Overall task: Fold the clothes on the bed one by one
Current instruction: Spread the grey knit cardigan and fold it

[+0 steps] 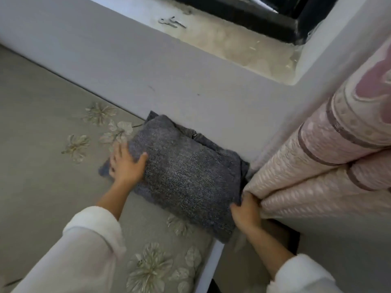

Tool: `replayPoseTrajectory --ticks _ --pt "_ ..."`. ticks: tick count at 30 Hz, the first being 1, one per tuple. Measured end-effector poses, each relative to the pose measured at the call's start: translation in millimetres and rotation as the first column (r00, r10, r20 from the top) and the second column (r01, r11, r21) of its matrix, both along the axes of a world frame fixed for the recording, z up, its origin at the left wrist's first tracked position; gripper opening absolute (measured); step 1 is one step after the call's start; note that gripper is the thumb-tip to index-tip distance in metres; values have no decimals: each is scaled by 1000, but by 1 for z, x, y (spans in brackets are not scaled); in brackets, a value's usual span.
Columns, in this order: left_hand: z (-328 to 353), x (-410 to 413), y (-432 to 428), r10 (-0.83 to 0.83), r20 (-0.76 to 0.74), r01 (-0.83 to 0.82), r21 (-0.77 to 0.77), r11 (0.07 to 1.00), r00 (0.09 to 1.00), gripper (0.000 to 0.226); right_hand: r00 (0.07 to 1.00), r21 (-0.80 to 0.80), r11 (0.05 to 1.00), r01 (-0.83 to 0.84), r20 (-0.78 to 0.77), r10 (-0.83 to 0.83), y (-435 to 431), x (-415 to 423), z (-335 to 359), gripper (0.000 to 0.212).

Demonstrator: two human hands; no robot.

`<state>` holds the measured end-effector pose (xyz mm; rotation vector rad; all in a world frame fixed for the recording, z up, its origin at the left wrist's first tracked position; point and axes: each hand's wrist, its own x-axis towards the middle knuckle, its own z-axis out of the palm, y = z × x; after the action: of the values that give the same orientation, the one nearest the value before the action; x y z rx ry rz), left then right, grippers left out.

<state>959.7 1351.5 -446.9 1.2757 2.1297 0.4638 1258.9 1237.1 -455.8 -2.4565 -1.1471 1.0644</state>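
pink patterned curtain [317, 149] at right, pale grey wall [148, 66], dusty window sill [232, 43], black window frame [254, 17]

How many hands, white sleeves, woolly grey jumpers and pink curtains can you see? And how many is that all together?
Hands: 2, the left hand and the right hand
White sleeves: 2, the left sleeve and the right sleeve
Woolly grey jumper: 1
Pink curtain: 1
Total: 6
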Motion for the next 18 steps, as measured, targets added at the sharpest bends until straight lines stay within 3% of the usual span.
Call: replayPoseTrajectory --ticks 2,4,7,11,18 --pt "-12 21 -1 -183 -86 180 -42 983 979 72 974 90 972 -218 82 211 7 -13 0 57" --pt "-24 37 -2 -318 -119 311 -76 947 941 71 887 117 882 -456 133 441 17 -26 0 69" --pt "-43 47 2 -349 -137 325 -173 930 927 71 768 -73 768 -636 37 639 40 -34 -7 99" --pt "-65 51 -2 -349 -202 299 -240 923 915 70 707 -245 675 -696 -73 703 56 -29 -32 111" --pt "-104 56 6 -364 -198 300 -290 909 910 71 656 -358 590 -724 -93 749 72 -30 -71 116"
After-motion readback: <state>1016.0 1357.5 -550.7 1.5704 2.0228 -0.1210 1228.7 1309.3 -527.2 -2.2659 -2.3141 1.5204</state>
